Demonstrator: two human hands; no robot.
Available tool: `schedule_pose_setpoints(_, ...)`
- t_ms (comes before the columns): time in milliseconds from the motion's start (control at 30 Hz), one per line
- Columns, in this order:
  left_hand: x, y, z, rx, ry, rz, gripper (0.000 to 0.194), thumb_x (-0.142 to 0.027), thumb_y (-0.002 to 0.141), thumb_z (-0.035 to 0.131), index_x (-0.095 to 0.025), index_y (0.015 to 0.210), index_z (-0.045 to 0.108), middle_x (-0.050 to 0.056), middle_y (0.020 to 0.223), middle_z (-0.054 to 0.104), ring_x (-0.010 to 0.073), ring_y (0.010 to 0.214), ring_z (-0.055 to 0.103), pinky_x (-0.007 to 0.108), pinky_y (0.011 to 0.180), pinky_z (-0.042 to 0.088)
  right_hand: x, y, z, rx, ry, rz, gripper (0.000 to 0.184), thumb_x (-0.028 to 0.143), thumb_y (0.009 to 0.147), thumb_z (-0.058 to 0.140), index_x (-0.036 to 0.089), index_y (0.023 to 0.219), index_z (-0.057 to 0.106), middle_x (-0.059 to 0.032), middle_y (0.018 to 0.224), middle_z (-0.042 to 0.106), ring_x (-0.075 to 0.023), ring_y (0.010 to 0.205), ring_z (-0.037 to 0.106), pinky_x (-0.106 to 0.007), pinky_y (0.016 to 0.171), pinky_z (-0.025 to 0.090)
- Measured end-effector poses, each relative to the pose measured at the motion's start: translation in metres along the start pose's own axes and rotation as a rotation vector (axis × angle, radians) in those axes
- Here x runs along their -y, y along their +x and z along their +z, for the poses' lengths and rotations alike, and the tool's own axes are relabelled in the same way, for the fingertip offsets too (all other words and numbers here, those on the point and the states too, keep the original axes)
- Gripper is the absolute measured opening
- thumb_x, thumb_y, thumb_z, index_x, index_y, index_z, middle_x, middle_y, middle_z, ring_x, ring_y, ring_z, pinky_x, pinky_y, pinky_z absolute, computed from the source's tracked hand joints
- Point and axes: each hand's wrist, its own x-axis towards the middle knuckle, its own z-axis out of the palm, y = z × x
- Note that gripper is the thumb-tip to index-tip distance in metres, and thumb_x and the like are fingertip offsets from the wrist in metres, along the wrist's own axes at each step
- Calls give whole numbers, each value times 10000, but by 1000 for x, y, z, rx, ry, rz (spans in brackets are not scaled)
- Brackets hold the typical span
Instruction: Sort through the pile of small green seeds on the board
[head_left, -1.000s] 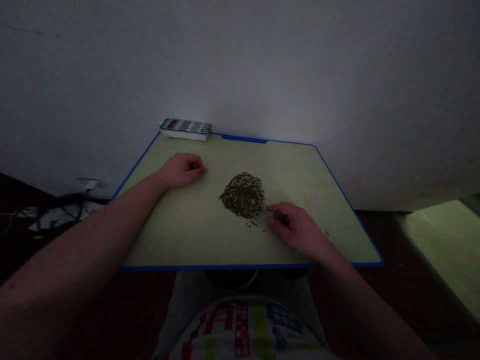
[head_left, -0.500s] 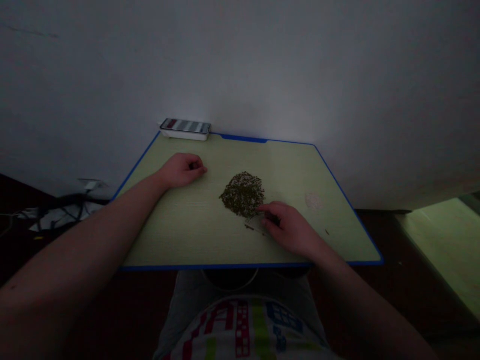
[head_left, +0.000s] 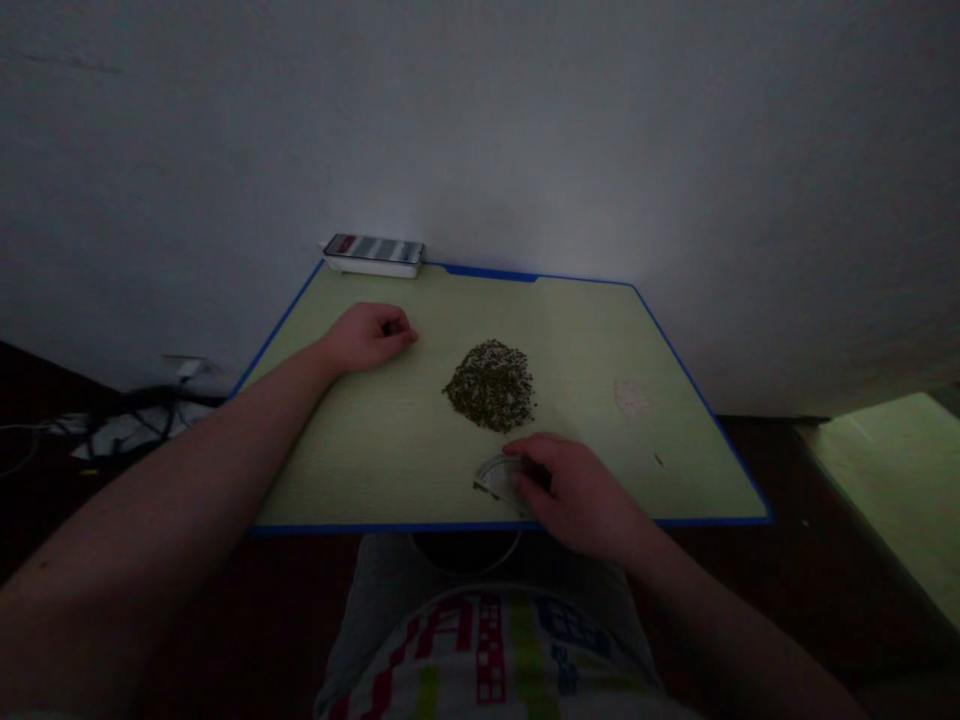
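A heap of small dark-green beans mixed with pale grains (head_left: 491,385) lies spread at the middle of the table. My right hand (head_left: 574,490) is closed on a clear curved plastic piece with fine edge markings, which looks like a protractor (head_left: 495,475). It lies low at the tabletop, on the near side of the heap and apart from it. A few dark beans sit along its left edge. To the left of the heap, my left hand (head_left: 371,337) rests on the table with its fingers curled in, and no object shows in it.
The pale table (head_left: 352,470) has a blue rim. A phone (head_left: 375,248) lies on a white box (head_left: 375,267) at the far left corner. A small patch of pale grains (head_left: 631,397) and one dark sliver (head_left: 658,459) are on the right. Cables (head_left: 150,405) lie beyond the left edge.
My right hand has drawn the protractor away from the heap, toward the near edge, with a few beans beside it. My left hand stays put. The view has shifted slightly.
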Motion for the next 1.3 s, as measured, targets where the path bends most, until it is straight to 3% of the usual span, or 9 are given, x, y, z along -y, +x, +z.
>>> schedule_pose_setpoints(433, 3, 0, 2, -6, -17, -7, 331, -453, 752, 538, -133, 712, 613, 11, 613, 573, 117, 564, 479, 250, 546, 339, 14, -13, 14, -31, 56, 13, 295, 185, 829, 538, 145, 1090, 669, -85, 957, 689, -188, 867, 620, -318, 800, 481)
schedule_pose_setpoints(933, 4, 0, 2, -7, -13, -7, 334, -451, 748, 531, -131, 735, 628, 12, 610, 566, 125, 564, 475, 261, 560, 349, 24, 1, 11, 90, 84, -103, 319, 117, 813, 526, 128, 1096, 670, -92, 1010, 679, -181, 925, 605, -309, 856, 469)
schedule_pose_setpoints(1300, 6, 0, 3, -1, -32, -11, 327, -450, 758, 541, -135, 731, 623, 11, 606, 565, 122, 568, 468, 257, 555, 341, 19, 0, 7, 103, 139, -100, 323, 118, 806, 549, 161, 1103, 668, -74, 1030, 685, -171, 925, 618, -297, 838, 476)
